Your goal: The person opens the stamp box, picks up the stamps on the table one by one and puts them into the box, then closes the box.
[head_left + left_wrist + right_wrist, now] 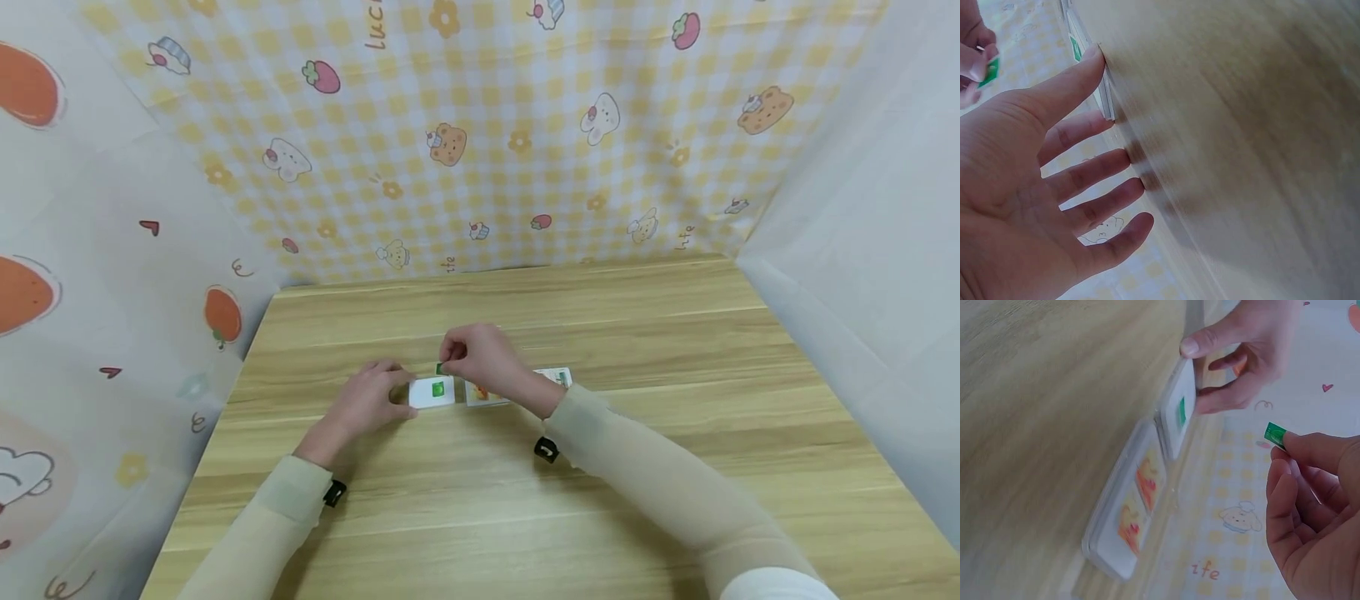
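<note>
On the wooden table lies a flat white rectangular block (pixel 420 398) with rounded corners and a green square picture on its top. My left hand (pixel 366 402) holds its left end between thumb and index finger; the other fingers are spread, their tips close to the tabletop in the left wrist view. Just above the block, my right hand (pixel 483 358) pinches a small green square piece (pixel 1275 433) between thumb and index finger. Beside the block, to the right, is a second white block (pixel 1110 540) with orange-red pictures, partly hidden under my right hand in the head view.
Past my right wrist, a white piece with a green print (pixel 561 377) shows. A yellow checked cloth (pixel 517 183) hangs behind the table (pixel 480 517), and pale sheets close off the left and right sides.
</note>
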